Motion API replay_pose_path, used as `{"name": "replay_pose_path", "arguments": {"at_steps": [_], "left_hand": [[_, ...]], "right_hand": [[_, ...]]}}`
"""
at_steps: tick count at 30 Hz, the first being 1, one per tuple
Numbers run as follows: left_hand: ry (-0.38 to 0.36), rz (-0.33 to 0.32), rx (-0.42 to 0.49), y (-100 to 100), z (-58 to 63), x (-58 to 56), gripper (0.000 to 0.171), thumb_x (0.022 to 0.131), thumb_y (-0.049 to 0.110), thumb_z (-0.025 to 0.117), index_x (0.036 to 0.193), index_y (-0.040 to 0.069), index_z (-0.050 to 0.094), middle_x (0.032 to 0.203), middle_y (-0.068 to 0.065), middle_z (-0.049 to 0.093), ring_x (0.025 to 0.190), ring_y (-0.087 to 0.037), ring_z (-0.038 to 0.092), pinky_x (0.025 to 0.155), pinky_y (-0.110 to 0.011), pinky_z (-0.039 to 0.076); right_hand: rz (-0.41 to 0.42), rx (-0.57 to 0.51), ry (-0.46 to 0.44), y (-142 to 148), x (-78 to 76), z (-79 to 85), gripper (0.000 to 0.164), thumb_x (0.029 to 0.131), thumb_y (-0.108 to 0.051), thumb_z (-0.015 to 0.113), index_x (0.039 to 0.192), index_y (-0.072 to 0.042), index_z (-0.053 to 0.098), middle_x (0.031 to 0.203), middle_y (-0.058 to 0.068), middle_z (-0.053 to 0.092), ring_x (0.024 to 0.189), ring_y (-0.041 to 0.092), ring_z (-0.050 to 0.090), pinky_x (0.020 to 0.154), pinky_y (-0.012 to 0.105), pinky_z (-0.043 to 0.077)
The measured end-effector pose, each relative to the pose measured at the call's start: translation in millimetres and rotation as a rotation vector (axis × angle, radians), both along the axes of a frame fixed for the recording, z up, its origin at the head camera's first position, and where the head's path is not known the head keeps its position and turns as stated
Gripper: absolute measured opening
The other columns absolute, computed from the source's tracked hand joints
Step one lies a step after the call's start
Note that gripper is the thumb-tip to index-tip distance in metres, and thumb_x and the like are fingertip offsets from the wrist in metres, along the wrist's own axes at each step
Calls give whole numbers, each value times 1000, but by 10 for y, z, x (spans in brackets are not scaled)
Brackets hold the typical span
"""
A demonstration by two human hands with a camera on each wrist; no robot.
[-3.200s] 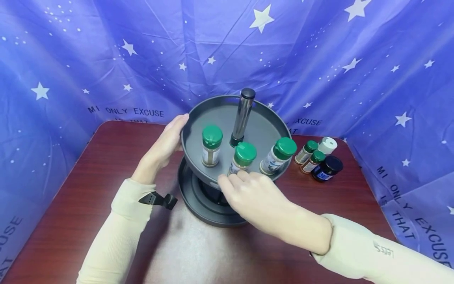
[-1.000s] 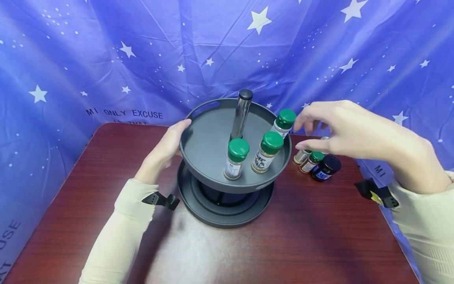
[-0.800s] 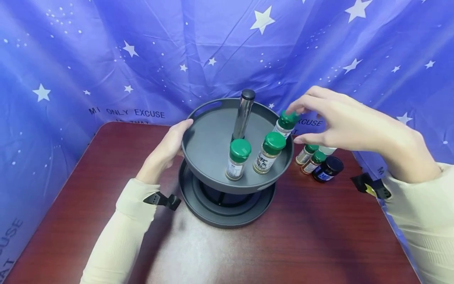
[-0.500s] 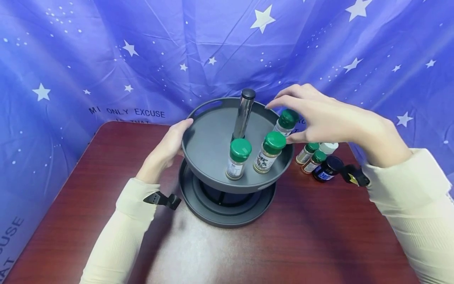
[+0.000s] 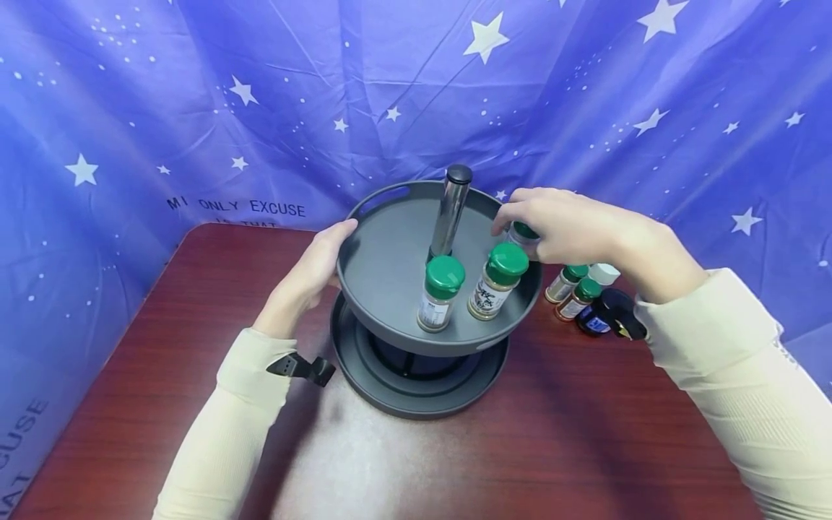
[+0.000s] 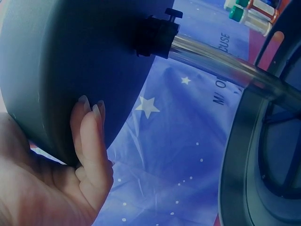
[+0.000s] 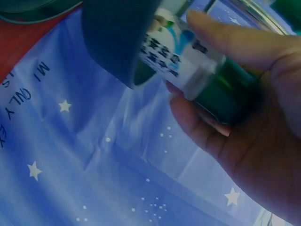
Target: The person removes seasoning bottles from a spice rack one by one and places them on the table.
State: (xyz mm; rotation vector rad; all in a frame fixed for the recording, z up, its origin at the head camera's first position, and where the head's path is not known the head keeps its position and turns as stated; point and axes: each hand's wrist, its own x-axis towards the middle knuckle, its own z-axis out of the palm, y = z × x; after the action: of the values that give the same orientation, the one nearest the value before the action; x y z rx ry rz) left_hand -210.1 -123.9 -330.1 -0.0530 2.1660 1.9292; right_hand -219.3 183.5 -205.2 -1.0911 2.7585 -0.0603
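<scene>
In the head view a dark grey two-tier turntable stands on the table, its upper tray (image 5: 390, 253) above a lower tray (image 5: 416, 404). My left hand (image 5: 312, 271) grips the upper tray's left rim, thumb at the rim and fingers curled underneath, as the left wrist view shows. At the right rim my right hand (image 5: 578, 224) holds a green-capped spice jar (image 7: 188, 66), its fingers and thumb around cap and label; the jar's base is hidden. Two more green-capped jars stand upright near the front: one spice jar (image 5: 433, 310) and another spice jar (image 5: 490, 296).
A metal post (image 5: 448, 217) rises through the upper tray. Several containers cluster on the table at right, among them a small green-capped jar (image 5: 573, 308), a white-capped one (image 5: 604, 273) and a black-lidded jar (image 5: 593, 323), partly covered by my wrist strap. A blue star-patterned curtain (image 5: 390, 65) surrounds the table.
The upper tray has turned, carrying the jars rightward. My right hand left the front, came around from the right and lowered onto the rear jar. My left hand has stayed at the rim.
</scene>
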Motion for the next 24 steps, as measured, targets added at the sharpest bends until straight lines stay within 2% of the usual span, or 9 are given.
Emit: {"name": "replay_pose_path", "arguments": {"at_steps": [5,9,11,14,17,24], "left_hand": [[2,9,5,28,-37,17,44,104,45,33,123,11,52,76,2,58,57,-10,59,53,-30,53],[14,11,17,28,-66,38,43,104,44,32,123,10,51,77,1,57,56,-10,58,49,-28,51],[25,6,23,20,-72,44,44,105,43,31,132,14,50,86,-1,58,59,-11,58,49,-29,51],[48,-12,32,7,-70,45,46,105,40,29,146,24,43,110,-8,57,69,-14,60,52,-33,52],[60,-24,41,3,-54,40,46,106,38,28,151,32,38,125,-11,52,78,-16,60,55,-36,53],[71,-24,43,11,-18,18,47,106,39,28,151,30,38,129,-11,51,80,-16,61,58,-38,55]], "right_hand": [[22,-21,47,36,4,-92,36,77,11,56,96,-16,68,96,5,58,90,24,53,78,41,43],[27,-20,66,61,21,-142,36,75,13,54,92,-17,65,90,4,50,81,20,46,71,37,37],[21,-21,66,62,25,-152,36,75,13,54,92,-18,64,89,4,48,79,19,45,70,36,36],[13,-18,63,53,20,-148,37,73,13,54,92,-17,64,89,5,47,77,19,44,68,35,35],[0,-6,54,43,13,-126,38,71,11,54,94,-17,64,89,5,46,76,20,43,67,34,34],[-33,5,32,53,10,-57,34,76,6,54,99,-17,66,91,5,51,81,20,45,72,36,37]]}}
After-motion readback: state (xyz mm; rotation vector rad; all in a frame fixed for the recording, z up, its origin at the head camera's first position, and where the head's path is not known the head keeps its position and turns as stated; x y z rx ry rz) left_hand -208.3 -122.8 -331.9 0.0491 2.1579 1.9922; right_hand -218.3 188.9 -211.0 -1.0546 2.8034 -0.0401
